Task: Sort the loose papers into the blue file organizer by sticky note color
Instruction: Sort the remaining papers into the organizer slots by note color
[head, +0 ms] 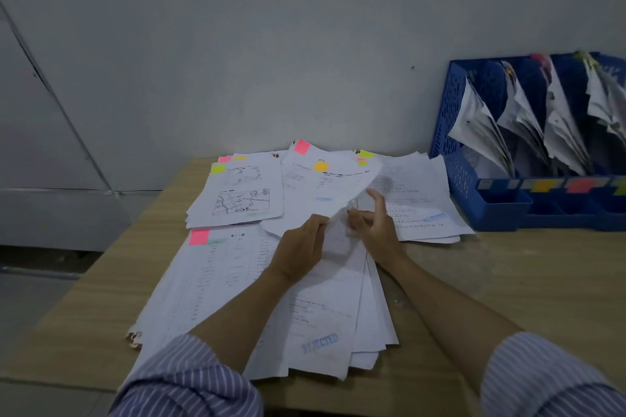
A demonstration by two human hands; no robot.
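Loose white papers lie spread over the wooden table (508,281). A sheet with an orange sticky note (320,166) is lifted at its near edge. My left hand (299,247) and my right hand (374,223) both pinch that sheet (315,193) at its lower corner. Beneath them a near pile (237,281) carries a pink note (199,237). A far left pile (237,193) shows a yellow-green note (217,168). The blue file organizer (460,179) stands at the right against the wall, its slots holding papers, with coloured labels along its front.
A grey wall runs behind the table. More papers (423,200) lie next to the organizer, under my right hand. The table's left edge (111,247) drops to a grey floor. Bare wood shows at the right front.
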